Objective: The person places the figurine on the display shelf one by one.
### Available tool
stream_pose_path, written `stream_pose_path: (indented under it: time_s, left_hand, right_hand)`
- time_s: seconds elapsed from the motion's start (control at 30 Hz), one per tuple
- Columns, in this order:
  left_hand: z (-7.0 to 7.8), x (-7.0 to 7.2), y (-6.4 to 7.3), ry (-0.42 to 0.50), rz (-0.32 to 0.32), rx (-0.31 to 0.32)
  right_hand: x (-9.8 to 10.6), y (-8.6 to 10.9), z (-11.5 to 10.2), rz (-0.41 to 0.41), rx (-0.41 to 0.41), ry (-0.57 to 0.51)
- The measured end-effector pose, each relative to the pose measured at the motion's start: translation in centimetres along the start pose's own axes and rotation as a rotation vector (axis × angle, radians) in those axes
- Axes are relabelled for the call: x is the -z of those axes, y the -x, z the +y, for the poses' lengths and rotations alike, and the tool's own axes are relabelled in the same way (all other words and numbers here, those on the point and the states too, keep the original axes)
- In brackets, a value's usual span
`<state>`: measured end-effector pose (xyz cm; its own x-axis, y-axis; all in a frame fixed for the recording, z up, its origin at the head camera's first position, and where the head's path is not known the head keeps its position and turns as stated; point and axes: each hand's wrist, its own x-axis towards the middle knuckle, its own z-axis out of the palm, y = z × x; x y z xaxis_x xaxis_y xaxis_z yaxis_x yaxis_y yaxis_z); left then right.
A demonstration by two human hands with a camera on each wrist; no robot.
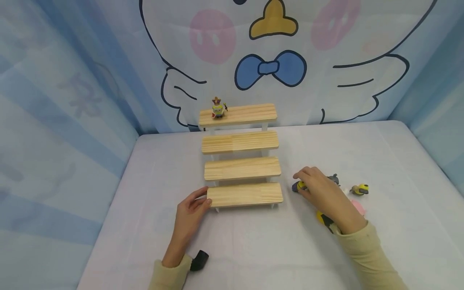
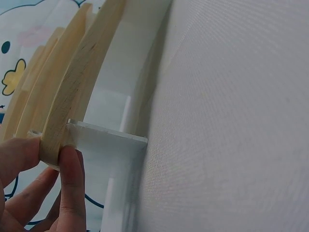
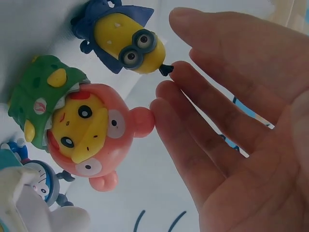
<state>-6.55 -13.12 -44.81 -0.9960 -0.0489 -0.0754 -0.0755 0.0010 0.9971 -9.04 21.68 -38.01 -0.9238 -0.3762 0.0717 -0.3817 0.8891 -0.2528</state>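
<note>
A stepped display stand (image 1: pixel 243 195) with wooden boards on white supports stands on the table. My left hand (image 1: pixel 190 213) pinches the left end of its lowest board (image 2: pixel 79 72) between thumb and fingers. Over on the right, my right hand (image 1: pixel 322 195) hovers at a yellow minion figurine (image 3: pixel 120 43) in dark blue, its fingers loosely bent and apart. In the right wrist view a fingertip is close to that figurine's head; whether they touch, I cannot tell. A pink-hooded figurine (image 3: pixel 120 140) with a green body lies beside it. A crowned minion figurine (image 1: pixel 218 109) stands on the top board's left part.
More small figurines lie around my right hand: a yellow and grey one (image 1: pixel 359 189), a grey one (image 1: pixel 334 179) and a yellow and black one (image 1: pixel 322 218). A printed curtain (image 1: pixel 268 92) hangs behind the stand. A black piece (image 1: pixel 199 261) sticks out at my left sleeve.
</note>
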Motion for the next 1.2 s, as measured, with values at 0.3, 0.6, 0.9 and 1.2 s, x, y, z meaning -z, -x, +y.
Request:
stream_pose_path:
  time_s: [0.3,0.6,0.9,1.2]
  left_hand:
    - [-0.05,-0.06,-0.04,-0.004,-0.002,0.002]
    - [-0.03,-0.03,0.09,-0.007,-0.007,0.014]
    - [-0.03,-0.06,0.06,-0.003,-0.006,0.009]
    - [-0.07,0.02,0.12,-0.004,-0.003,0.006]
  right_hand:
    - [-0.06,-0.23,-0.06,-0.037,-0.029,0.025]
    - [-0.40,-0.54,-0.10,-0.038,-0.010,0.069]
    - [-0.76,-0.55,-0.10,-0.026,0.006,0.102]
    - [-0.94,-0.65,0.22,-0.025,0.026,0.095]
